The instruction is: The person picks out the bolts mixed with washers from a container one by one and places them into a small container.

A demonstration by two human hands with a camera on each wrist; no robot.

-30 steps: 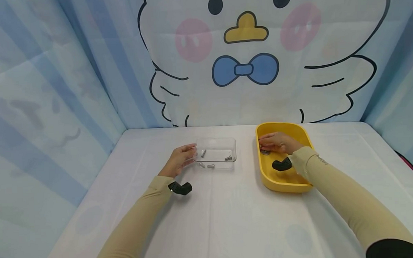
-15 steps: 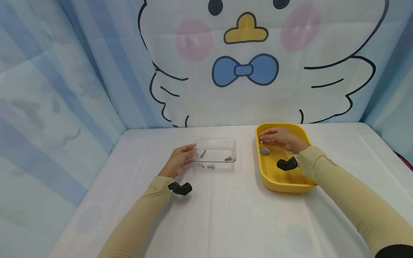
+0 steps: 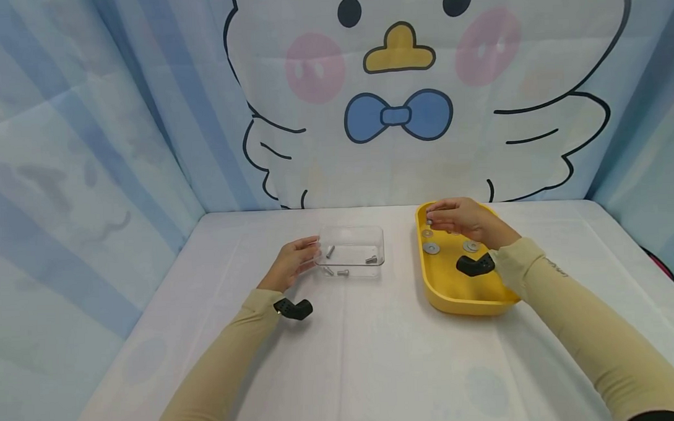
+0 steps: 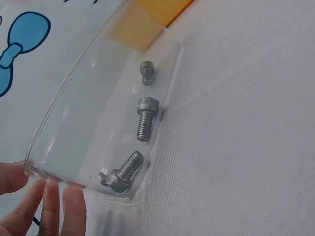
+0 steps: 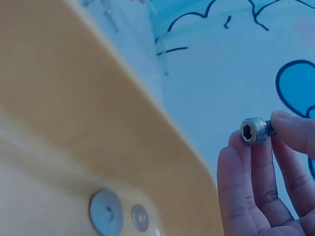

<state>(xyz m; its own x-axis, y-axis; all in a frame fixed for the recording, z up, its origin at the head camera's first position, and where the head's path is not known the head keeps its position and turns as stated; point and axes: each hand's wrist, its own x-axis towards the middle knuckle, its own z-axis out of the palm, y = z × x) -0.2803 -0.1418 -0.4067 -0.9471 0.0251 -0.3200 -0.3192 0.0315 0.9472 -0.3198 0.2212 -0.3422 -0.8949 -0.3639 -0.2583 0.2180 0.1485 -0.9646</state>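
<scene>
L hand [image 3: 293, 260] bare, coming out of long beige sleeve [image 3: 225, 363], snug fit, soft creases along forearm. R hand [image 3: 470, 221] bare too, matching R sleeve [image 3: 581, 326], cuff wrinkled, small dk lettering [image 3: 555, 266] nr wrist, too tiny to read. Blk band [image 3: 664, 416] at R sleeve's lower end. Wrist gear: L unit [image 3: 296, 309] blk, bent; R unit [image 3: 475, 266] also blk, angular, approx same size.

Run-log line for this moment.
left hand: touches clear box | right hand: pinches bolt | in clear box: bolts | in yellow tray: washers
</scene>
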